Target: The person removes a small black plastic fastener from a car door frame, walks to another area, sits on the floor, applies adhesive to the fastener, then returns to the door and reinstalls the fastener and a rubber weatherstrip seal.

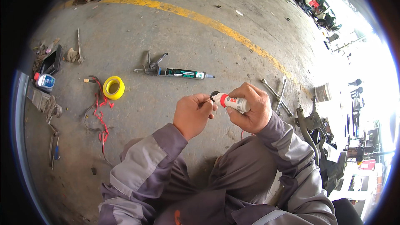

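My right hand [254, 104] is wrapped round a small white bottle [236, 103] with a red band, tilted so its dark end points left. At that end, by a round black piece [214, 96], the thumb and fingers of my left hand [192, 114] are pinched together. Whatever lies between them is too small and hidden to name. Both hands are held above my knees. On the floor beyond them lies a caulking gun [156, 71] loaded with a dark green cartridge [185, 73], its nozzle pointing right.
A yellow tape roll [113, 88] and tangled red strips [100, 118] lie to the left. Farther left stand a white bottle [45, 81] with a red cap and a black tray [51, 60]. A cross wrench [279, 96] and dark metal parts [310, 125] lie to the right.
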A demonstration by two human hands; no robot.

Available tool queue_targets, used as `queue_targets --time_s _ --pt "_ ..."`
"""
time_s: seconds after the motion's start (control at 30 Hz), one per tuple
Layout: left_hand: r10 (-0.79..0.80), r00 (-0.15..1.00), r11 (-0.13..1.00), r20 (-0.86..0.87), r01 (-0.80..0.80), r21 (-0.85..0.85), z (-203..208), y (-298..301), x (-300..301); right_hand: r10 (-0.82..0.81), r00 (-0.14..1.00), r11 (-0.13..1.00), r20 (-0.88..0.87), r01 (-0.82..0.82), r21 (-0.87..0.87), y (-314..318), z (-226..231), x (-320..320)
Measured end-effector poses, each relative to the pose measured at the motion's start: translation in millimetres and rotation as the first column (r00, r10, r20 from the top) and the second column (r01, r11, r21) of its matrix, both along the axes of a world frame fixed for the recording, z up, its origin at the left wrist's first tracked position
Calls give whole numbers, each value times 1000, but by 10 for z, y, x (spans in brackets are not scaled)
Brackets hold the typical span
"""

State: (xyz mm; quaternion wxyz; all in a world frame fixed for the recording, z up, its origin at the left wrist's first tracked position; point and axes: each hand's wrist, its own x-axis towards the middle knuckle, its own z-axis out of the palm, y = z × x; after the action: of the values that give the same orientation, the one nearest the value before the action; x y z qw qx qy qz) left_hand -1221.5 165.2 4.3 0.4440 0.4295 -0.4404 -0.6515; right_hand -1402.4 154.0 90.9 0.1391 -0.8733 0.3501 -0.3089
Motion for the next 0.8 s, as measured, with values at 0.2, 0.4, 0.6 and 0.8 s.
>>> queue_targets --time_s 0.2,0.4,0.6,0.8 --pt "-14 997 1000 73 15 -14 -7 11 10 16 999 1000 -45 -16 5 14 -9 10" --pt "4 995 1000 103 -2 -13 -12 26 -1 -16 998 1000 -55 15 -19 -2 -25 2" --pt "5 990 999 139 2 -53 -24 17 5 1 999 1000 -51 -2 -7 -16 -40 0" --pt "-1 993 1000 121 1 0 -9 23 12 -83 995 996 -56 83 -15 -18 -32 -6"
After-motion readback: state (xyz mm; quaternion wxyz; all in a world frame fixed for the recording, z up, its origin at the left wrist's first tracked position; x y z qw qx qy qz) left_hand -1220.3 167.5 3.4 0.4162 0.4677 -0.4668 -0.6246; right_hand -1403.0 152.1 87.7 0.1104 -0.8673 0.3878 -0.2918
